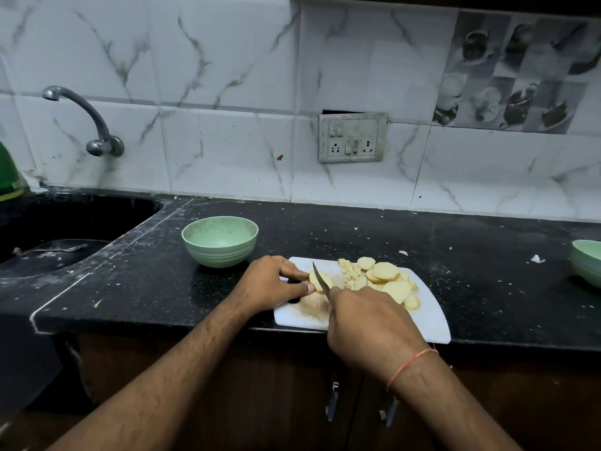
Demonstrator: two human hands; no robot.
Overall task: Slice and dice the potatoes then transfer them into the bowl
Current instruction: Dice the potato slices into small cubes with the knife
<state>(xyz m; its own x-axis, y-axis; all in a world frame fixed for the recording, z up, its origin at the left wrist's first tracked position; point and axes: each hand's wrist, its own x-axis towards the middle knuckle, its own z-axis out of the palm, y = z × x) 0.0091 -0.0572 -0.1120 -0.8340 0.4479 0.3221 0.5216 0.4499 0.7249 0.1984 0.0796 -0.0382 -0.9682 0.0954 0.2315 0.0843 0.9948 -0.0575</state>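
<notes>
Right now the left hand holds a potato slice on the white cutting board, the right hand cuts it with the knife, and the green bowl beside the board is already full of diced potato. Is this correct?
Not quite. The head view shows the green bowl empty; the diced potato lies on the cutting board. The rest holds: the left hand holds the potato slice, and the right hand cuts with the knife.

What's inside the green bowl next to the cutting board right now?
The green bowl shows only bare inner wall, no potato visible. Its near rim hides the bottom, so that part cannot be checked.

A black speckled counter point(357, 236) carries 2 green bowls point(220, 241) point(588, 262) and a white cutting board point(429, 317).
</notes>
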